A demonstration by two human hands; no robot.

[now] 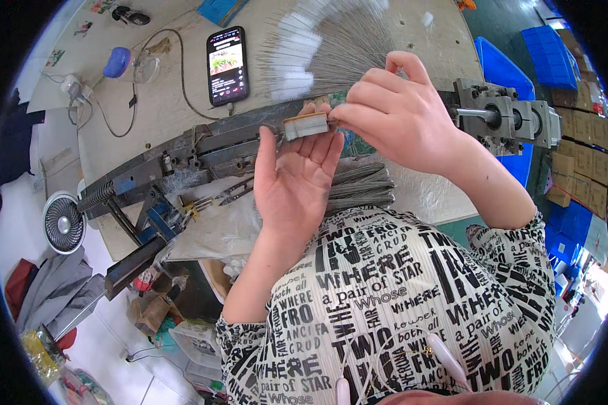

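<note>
My left hand (294,179) is palm up with its fingers stretched out beneath a small pale grey block with a brown upper edge (307,127); its fingertips show just beyond the block. Coming from the right, my right hand (395,111) pinches thumb and forefinger together at the block's right end. What sits between those fingertips is too small to make out. Past the hands, many thin metal wires (344,50) fan out over the table, with white pieces among them. A bundle of grey wires (361,183) lies between my hands and my body.
A long dark metal bar (226,138) crosses the bench, ending at a shaft-and-bearing mechanism (503,116) on the right. Beyond it lie a lit phone (227,66) on a cable and a blue-lidded clear jar (130,64). A fan (63,223) stands left; blue bins (503,67) stand right.
</note>
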